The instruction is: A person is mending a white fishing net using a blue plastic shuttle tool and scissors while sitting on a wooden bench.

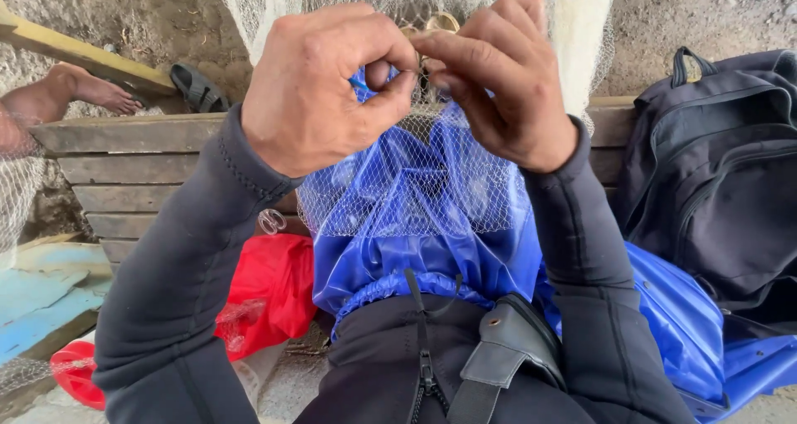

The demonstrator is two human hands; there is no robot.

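Your fingertips (432, 63) meet in the middle, close to the camera, and they pinch the fine white mesh fishing net (432, 183) between them. The left hand (320, 83) is closed, thumb pressed against the bent forefinger, with a small piece of mesh in the pinch. The right hand (506, 79) is also closed on the net, thumb and forefinger stretched toward the left ones; something small sits between the two hands, but I cannot tell what it is. The net hangs from above, passes through both pinches and falls over your lap, where it lies on the shiny blue waterproof cloth (432, 225). I judge this net is very light and soft, with thin thread that slips and catches easily on fingers, so it is better to take single strands or knots with the fingertips, not a full handful. Both arms wear dark grey sleeves (174, 283). At your left lies a red plastic bag (270, 291) on the grey wooden plank bench (124, 171). At your right a black fabric backpack (714, 183) rests on the bench. Far left, another person's bare foot (91, 92) is near a dark sandal (198, 88).
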